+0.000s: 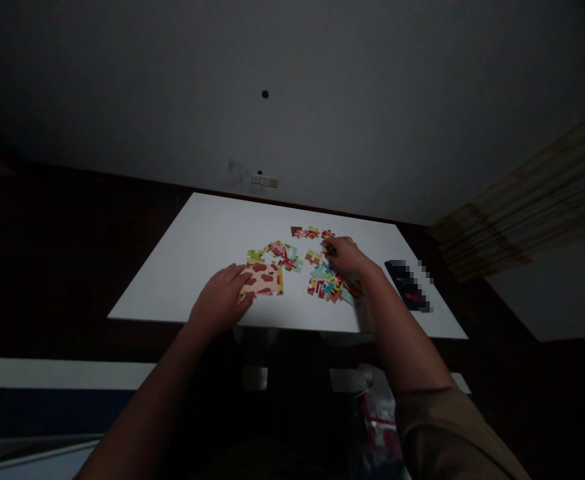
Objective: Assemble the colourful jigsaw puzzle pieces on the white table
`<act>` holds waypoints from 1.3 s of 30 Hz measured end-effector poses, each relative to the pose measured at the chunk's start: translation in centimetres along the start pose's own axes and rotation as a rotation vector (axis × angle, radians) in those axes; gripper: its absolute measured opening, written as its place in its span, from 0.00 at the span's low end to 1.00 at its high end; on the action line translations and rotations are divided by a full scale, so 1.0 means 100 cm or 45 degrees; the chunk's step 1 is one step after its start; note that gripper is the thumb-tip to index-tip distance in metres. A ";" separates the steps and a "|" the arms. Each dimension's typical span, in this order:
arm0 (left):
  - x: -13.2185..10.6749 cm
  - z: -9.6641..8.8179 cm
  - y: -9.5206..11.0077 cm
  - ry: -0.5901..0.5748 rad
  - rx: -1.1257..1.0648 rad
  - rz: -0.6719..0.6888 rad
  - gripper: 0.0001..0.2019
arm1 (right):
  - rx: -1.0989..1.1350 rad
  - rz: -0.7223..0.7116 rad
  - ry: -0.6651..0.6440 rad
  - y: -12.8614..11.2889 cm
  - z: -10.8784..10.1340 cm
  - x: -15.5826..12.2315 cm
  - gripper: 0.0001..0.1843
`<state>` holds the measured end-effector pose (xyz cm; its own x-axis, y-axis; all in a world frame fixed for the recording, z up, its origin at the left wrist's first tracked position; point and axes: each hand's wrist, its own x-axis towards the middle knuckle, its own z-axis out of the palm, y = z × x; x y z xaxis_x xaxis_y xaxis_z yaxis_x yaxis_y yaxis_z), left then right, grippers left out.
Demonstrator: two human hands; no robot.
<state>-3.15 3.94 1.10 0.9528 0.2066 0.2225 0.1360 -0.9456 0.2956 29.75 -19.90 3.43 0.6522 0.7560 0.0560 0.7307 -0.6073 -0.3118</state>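
Note:
On the white table, a joined section of jigsaw puzzle [265, 280] shows brown patches on a cream ground with a yellow right edge. My left hand [222, 297] lies flat over its left side, fingers stretched out and touching it. Beyond that section sit a green piece and a cluster of colourful puzzle pieces [285, 255]. My right hand [346, 257] is farther off to the right, its fingers pinched on a small puzzle piece [328, 249] with yellow on it, mostly hidden by the fingers. Several loose pieces [325, 288] lie below and beside this hand, partly covered by the wrist.
A few more pieces [305, 232] are at the back of the puzzle area. Toward the table's right end rests a dark, pixelated flat object [406, 285]. A wall with a socket [265, 181] stands behind, a curtain [492, 220] hangs right, and a clear plastic bag [379, 413] is below the front edge.

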 end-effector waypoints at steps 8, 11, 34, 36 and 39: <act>0.000 0.001 -0.001 0.001 0.026 0.016 0.23 | 0.334 0.016 0.277 -0.018 -0.008 -0.006 0.17; -0.002 0.000 0.000 0.010 0.015 0.012 0.23 | 0.742 0.093 0.495 -0.040 -0.010 -0.020 0.14; -0.002 0.002 0.001 0.041 -0.016 0.013 0.21 | 1.126 -0.086 0.147 -0.121 0.082 -0.101 0.25; -0.002 0.003 0.001 0.040 -0.012 0.015 0.21 | 1.171 -0.102 0.152 -0.121 0.083 -0.102 0.28; -0.002 0.003 0.000 0.043 -0.004 0.023 0.21 | 1.198 -0.113 0.146 -0.121 0.084 -0.104 0.29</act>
<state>-3.23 3.78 0.75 0.9453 0.1980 0.2591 0.1181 -0.9485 0.2940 12.47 -18.40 -1.32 0.6545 0.7308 0.1936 0.3490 -0.0649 -0.9349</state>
